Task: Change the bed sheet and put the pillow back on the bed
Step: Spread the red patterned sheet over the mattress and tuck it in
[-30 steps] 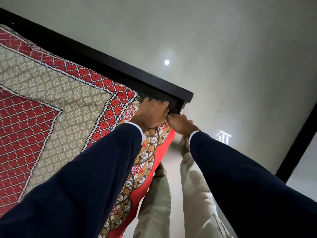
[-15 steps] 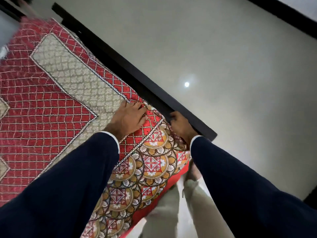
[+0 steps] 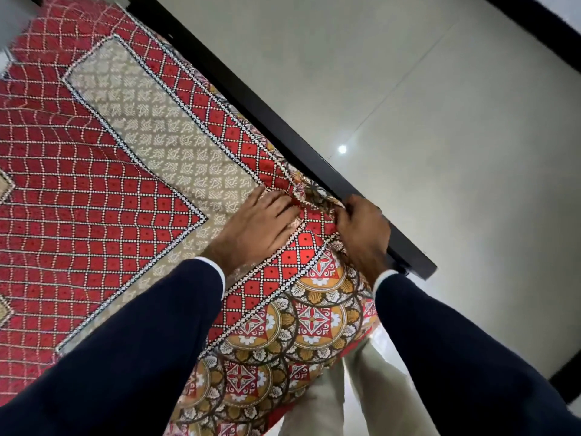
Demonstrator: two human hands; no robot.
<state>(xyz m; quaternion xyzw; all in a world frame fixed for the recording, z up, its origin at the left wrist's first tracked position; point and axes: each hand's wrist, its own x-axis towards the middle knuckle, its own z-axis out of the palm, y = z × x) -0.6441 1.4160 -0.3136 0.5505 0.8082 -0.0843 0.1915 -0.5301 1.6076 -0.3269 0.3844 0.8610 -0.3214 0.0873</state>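
Bed sheet (image 3: 103, 196) — red lattice print with a beige band and an orange medallion border — covers the mattress across the left and centre of the frame. Black bed frame rail (image 3: 283, 121) runs diagonally from top centre down to right of centre, its end showing just right of the right wrist. The sheet's edge butts against that rail the whole way; no visible gap between them.

Left hand (image 3: 254, 229) lies on the sheet at frame centre, fingers fairly straight, fingertips pressing into a bunched fold of fabric. Right hand (image 3: 361, 228) is just beside it, at the rail — fingers curled around gathered sheet fabric right at the mattress edge. Fabric is wrinkled between the two hands.

Open room: pale tiled floor (image 3: 440, 136) fills the upper right, with a bright light reflection on it. A dark strip crosses the top right corner and another sits at the lower right edge.

Hidden or cut off: the dark blue sleeves (image 3: 132, 350) cover the lower sheet area; the sheet's corner hangs over beige trousers (image 3: 330, 401) at bottom centre. Upper left of the frame is blurred. Right fingertips are buried in fabric. Pillow not in view.
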